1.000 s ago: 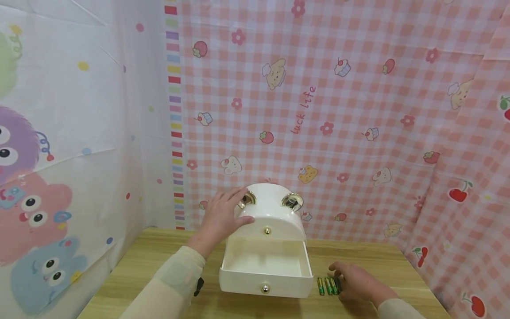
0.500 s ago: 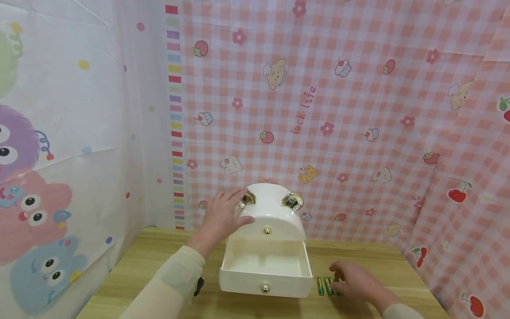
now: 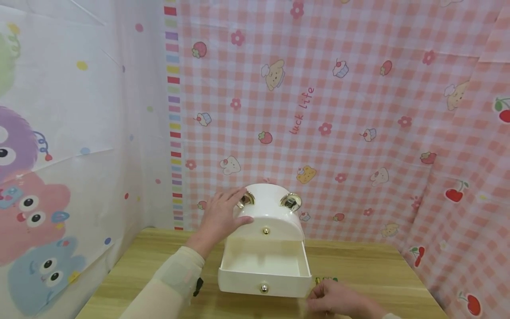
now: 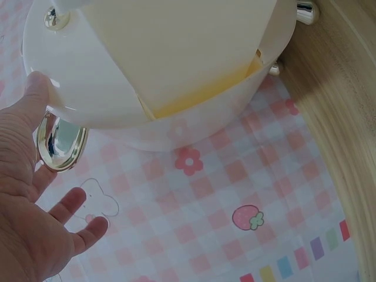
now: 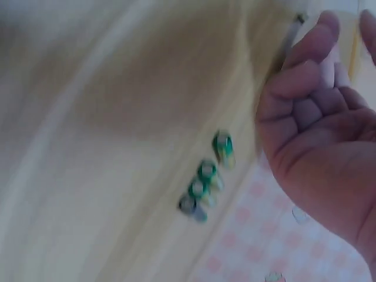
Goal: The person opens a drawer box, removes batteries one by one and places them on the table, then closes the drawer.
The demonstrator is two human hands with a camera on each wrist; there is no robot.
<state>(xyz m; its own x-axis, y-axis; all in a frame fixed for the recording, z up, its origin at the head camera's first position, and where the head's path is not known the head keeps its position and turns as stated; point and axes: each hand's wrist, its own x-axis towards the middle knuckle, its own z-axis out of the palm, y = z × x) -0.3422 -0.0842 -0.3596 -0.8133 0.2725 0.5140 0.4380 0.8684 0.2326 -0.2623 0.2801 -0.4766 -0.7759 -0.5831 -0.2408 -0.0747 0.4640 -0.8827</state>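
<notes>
A white frog-shaped box (image 3: 268, 208) with two gold-rimmed eyes stands on the table, its lower drawer (image 3: 243, 281) pulled out and bare inside. My left hand (image 3: 220, 218) rests on the box's left side. In the left wrist view its thumb (image 4: 36, 94) lies on the white shell near a gold eye ring (image 4: 61, 141), and the other fingers stretch out loosely. Beside the drawer's front right corner, my right hand (image 3: 334, 297) has loosely curled fingers and shows nothing in them. Several small batteries (image 5: 207, 170), mostly green, lie in a row on the table below it.
A small black object (image 3: 198, 287) lies left of the drawer, partly behind the left sleeve. The wooden table (image 3: 366, 257) meets a pink checked cloth (image 3: 358, 177) at the back and right, and a white printed cloth (image 3: 99, 195) at the left.
My right hand has left the batteries' right end and moved left and nearer, to the drawer's front right corner. It now hides part of the batteries. The left hand stays put.
</notes>
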